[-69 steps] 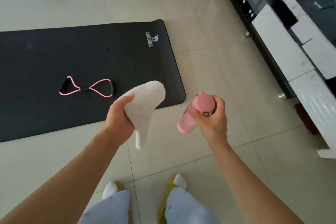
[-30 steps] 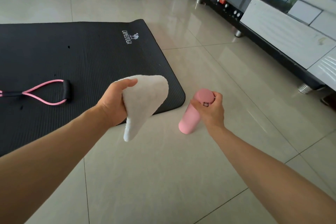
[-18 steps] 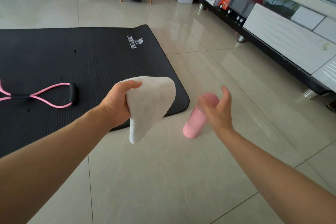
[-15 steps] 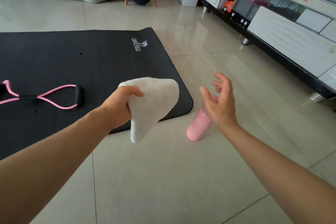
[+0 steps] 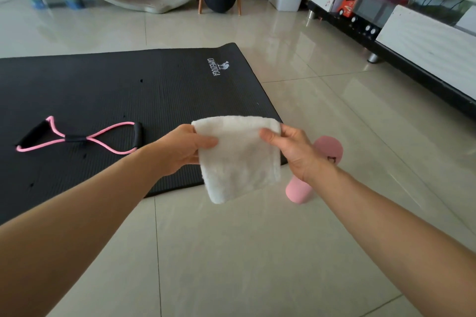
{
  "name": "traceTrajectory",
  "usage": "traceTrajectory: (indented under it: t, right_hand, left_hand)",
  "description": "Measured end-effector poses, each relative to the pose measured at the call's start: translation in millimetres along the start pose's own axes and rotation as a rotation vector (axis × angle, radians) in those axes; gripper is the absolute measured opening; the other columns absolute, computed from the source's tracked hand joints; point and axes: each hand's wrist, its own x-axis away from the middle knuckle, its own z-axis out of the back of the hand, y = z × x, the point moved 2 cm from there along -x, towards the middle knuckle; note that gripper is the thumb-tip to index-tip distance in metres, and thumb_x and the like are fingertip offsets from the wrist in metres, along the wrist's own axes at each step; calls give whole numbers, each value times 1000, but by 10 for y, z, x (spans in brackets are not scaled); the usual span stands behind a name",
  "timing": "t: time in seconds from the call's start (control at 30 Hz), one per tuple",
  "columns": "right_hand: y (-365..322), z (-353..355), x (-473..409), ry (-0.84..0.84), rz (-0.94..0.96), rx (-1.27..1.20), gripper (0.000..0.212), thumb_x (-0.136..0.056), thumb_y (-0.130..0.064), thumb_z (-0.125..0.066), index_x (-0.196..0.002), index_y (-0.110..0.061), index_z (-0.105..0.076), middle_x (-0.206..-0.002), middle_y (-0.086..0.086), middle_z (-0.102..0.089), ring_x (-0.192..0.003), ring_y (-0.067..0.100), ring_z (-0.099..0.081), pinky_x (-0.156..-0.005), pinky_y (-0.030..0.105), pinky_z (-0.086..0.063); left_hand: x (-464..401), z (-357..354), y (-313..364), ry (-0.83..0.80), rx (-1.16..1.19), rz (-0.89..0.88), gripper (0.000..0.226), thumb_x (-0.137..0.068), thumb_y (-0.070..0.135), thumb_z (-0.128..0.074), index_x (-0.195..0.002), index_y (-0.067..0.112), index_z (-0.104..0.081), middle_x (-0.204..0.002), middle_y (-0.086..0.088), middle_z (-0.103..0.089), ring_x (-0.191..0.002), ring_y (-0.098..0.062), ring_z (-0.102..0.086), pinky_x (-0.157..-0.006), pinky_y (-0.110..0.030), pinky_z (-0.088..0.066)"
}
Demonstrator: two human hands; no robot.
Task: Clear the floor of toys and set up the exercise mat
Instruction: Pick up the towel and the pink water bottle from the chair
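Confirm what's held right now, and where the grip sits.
White towel, held by both hands: left hand pinches its upper left corner, right hand its upper right corner.

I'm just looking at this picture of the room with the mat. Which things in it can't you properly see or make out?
Head view, the only one:
- Pink bottle: its middle is hidden behind the right hand; its small label is too small to read.
- Black mat: cut off by the left edge, and its near corner is hidden behind the white towel.
- Left hand: its fingers are hidden behind the towel.
- Toy truck: blurred.
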Motion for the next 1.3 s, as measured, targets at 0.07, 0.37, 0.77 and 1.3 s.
traceTrajectory:
  t: [0.07,0.37,0.77,1.3]
  right_hand:
    - [-12,50,-12,74,58,27,10,-84,-14,-66,-92,-7,-67,-116,13,-64,-94,12,-61,-87,29,-50]
    - [-66,99,-20,-152,121,-215,26,-94,-28,-47,-105,-13,-66,-102,2,-71,-97,15,-67,-74,21,-53]
    - [-33,24,-7,-161,213,101,25,-95,-20,-48,-106,-40,-57,-106,-10,-67,-103,10,-62,-93,31,-48]
    - [226,84,122,-316,-15,745,91,-80,-1,-59,-146,-38,-7,-146,-4,-22,-115,21,-45,-94,35,-42]
  left_hand:
    - [-36,3,-40,138,-82,-15,20,-87,13,-61,-105,5,-65,-102,-9,-70,-92,-21,-67,-80,-31,-53]
    - [-65,-34,51,216,160,-266,21,-94,21,-49,-86,18,-69,-99,6,-68,-98,-11,-60,-94,-30,-41]
    - [-93,-28,17,167,152,-210,20,-98,18,-40,-102,27,-57,-104,3,-64,-91,-16,-63,-71,-33,-53]
    - [-91,-93,-210,-77,-517,58,76,-72,-7,-67,-135,19,-33,-120,-7,-47,-108,-27,-50,-93,-39,-47]
